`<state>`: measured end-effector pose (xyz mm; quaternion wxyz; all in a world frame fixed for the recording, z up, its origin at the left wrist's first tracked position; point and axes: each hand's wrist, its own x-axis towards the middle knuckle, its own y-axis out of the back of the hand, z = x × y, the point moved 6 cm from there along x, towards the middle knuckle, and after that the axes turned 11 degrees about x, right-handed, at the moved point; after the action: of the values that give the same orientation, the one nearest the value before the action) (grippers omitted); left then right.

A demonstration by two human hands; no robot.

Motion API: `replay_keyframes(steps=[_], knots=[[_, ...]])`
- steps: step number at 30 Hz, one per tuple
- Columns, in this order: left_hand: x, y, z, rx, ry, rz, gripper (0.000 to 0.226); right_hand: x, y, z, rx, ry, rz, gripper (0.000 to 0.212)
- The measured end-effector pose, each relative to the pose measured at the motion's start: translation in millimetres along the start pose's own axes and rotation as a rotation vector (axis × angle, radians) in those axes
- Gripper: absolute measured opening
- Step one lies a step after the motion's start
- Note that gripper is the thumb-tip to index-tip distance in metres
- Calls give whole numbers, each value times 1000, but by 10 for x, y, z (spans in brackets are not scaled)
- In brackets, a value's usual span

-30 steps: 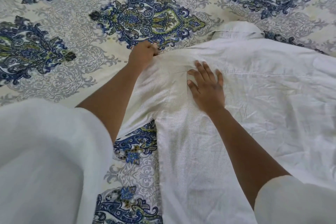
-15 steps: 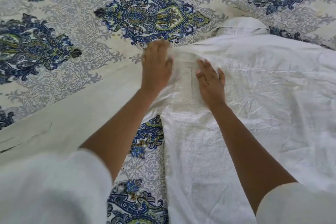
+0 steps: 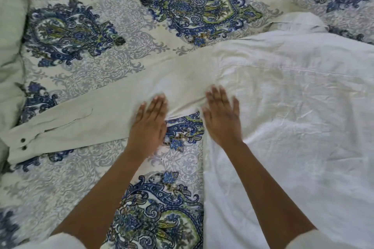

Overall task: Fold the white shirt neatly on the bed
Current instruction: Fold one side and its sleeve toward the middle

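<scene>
The white shirt point(image 3: 293, 111) lies spread flat on the bed, back side up, its collar point(image 3: 297, 23) at the far edge. Its left sleeve point(image 3: 85, 119) stretches out to the left, the cuff with two dark buttons point(image 3: 23, 143) near the bed's left side. My left hand point(image 3: 148, 125) lies flat with straight fingers on the sleeve near the armpit. My right hand point(image 3: 221, 118) presses flat on the shirt's body just right of the armpit. Both hands are blurred by motion.
The bed is covered by a cream bedspread point(image 3: 182, 12) with blue and green paisley medallions. A pale green pillow point(image 3: 10, 26) sits at the far left. Bare bedspread lies in front of the sleeve and beyond the shirt.
Both hands have slid down from the shoulder area toward the armpit. The left hand went from gripping the shoulder fabric to lying flat. The sleeve now lies fully stretched to the left.
</scene>
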<state>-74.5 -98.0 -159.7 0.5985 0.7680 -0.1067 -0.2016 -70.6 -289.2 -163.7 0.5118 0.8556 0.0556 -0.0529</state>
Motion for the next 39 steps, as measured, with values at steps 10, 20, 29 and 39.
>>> replay_keyframes(steps=[10, 20, 29, 39], knots=[[598, 516, 510, -208, -209, 4, 65, 496, 265, 139, 56, -82, 29, 49], [965, 197, -482, -61, 522, -7, 60, 618, 163, 400, -93, -90, 60, 61], [805, -34, -141, -120, 191, -6, 59, 605, 168, 395, -69, -59, 68, 59], [59, -40, -858, -205, 473, 17, 63, 684, 1, -696, 93, 37, 77, 52]])
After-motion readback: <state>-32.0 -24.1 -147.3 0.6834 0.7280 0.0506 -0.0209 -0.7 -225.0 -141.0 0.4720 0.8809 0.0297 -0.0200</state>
